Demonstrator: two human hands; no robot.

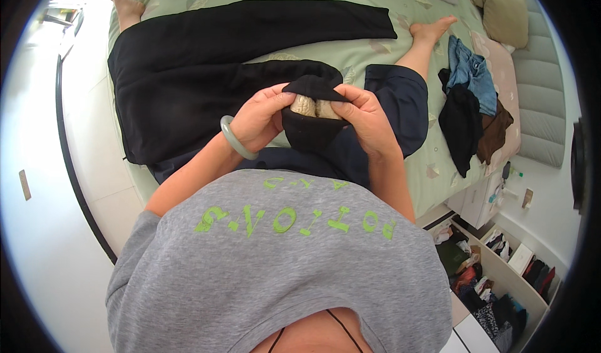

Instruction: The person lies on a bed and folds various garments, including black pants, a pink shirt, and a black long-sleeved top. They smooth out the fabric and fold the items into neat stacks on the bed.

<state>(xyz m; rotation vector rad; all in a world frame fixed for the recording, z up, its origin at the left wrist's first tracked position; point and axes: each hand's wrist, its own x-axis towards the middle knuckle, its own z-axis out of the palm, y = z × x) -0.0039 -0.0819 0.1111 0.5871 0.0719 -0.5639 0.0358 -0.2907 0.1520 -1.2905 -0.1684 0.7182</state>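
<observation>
A pair of black trousers (188, 76) lies across my lap and the bed. Between my hands, the hem of one trouser leg (313, 134) is raised and spread, and beige fleecy lining (315, 106) shows in its opening. My left hand (265, 116), with a pale jade-like bangle (238, 138) on the wrist, pinches the hem's left side between thumb and fingers. On the other side, my right hand (366, 118) grips the fabric edge, its thumb against the lining. The other leg (310, 22) lies flat and extended across the bed beyond my hands.
I sit on a bed with a pale green patterned sheet (408, 184). At right lie denim (472, 73), black (460, 123) and brown (495, 132) garments, near a khaki pillow (504, 15) and a grey padded headboard (540, 85). Open drawers (514, 278) hold clothes at lower right.
</observation>
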